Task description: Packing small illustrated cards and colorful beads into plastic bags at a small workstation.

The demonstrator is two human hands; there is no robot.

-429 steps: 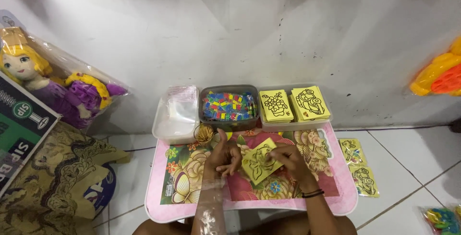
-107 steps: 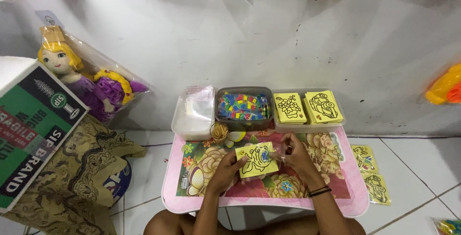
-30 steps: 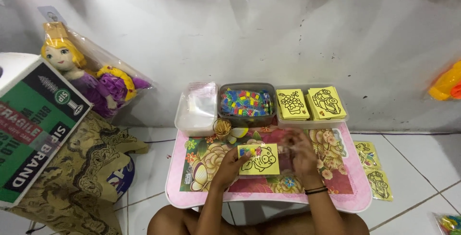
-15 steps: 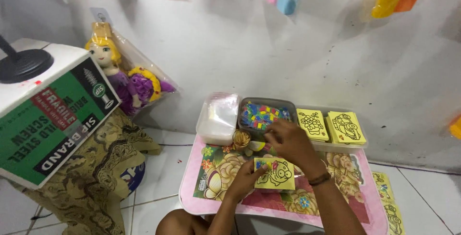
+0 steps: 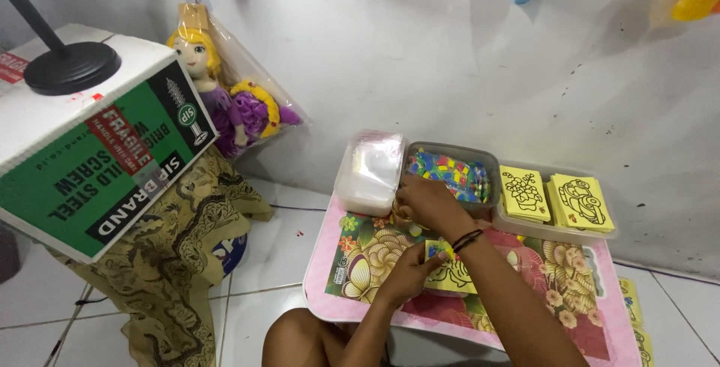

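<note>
Yellow card (image 5: 454,275) is lying on the pink tray table (image 5: 330,303), left hand (image 5: 409,273) pinching its edge. Right hand (image 5: 424,200) is reaching across; grip unclear. Forearm may be dragging the card off.

One head-worn camera looks steeply down and forward over the person's own arms, toward a white wall (image 5: 420,59). The low pink table (image 5: 330,303) sits right of centre, close below the lens, its far edge against the wall and its right corner cut off by the frame. A tilted cardboard box (image 5: 97,164) fills the left side. No second view exists to share the scene.
</note>
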